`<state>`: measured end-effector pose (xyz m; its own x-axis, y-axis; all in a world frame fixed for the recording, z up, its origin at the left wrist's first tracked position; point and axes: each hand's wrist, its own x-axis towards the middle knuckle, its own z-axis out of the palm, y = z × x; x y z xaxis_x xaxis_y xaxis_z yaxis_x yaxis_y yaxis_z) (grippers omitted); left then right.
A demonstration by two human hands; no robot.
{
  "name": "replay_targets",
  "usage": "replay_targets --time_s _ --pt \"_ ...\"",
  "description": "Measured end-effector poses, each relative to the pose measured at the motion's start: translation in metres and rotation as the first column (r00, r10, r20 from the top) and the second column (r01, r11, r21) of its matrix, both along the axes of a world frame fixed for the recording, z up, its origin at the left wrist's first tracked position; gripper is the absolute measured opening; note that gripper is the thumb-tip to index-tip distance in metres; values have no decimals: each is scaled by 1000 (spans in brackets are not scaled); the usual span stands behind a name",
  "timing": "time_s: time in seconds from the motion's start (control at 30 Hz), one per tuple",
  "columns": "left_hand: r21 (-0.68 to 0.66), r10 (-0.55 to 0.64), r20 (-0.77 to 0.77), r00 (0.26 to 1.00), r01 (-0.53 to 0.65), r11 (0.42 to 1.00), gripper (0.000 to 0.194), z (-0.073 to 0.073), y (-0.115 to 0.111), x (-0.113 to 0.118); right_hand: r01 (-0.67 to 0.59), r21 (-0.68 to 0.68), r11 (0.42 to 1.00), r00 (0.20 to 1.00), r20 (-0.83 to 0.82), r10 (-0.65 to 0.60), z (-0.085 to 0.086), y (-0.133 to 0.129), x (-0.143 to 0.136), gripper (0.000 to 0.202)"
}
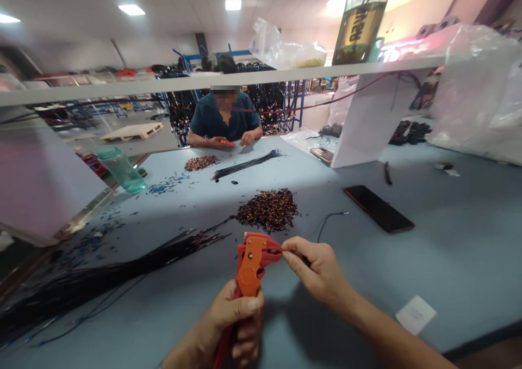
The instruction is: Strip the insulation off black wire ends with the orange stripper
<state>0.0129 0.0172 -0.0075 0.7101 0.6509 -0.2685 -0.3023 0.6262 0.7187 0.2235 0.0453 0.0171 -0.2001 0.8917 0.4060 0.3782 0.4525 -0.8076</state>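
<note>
My left hand [240, 320] is wrapped round the handles of an orange and red wire stripper [249, 265], its head tilted up and its jaws pointing right. At the jaw tips my right hand [316, 265] pinches finger and thumb together; whatever small thing lies between them is hidden. Just beyond the tool is a heap of small copper-and-black pieces [268, 211]. A thick bundle of black wires [134, 274] runs along the table on the left, with bared copper ends towards the heap. One short loose wire [326, 220] lies behind my right hand.
A phone [379, 208] and a white paper square [416, 314] lie to the right. Opposite, a person [225, 116] holds an orange tool near a second wire bundle [247, 165]. A shelf board [244, 78] crosses above the table; a green bottle [122, 170] lies left.
</note>
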Motion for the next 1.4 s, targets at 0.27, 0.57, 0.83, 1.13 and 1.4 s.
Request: replay_targets --time_s 0.27,0.57,0.83,1.13,1.4 --pt "55 173 166 971 -184 981 20 16 13 -15 92 -95 991 996 -8 -93 -6 13 7 21" --pt "221 183 49 982 -190 957 26 6 12 -4 25 -147 989 999 24 -22 -10 12 4 20" --pt "452 280 -129 951 -195 870 30 8 9 -8 -20 -154 988 999 30 25 -10 9 1 19" --pt "957 741 -260 619 265 115 7 18 8 -5 -163 -315 935 969 -228 92 -9 7 -6 16" --pt "864 864 -156 479 490 -116 16 2 7 -1 -402 -490 773 861 -489 138 -10 1 -14 5"
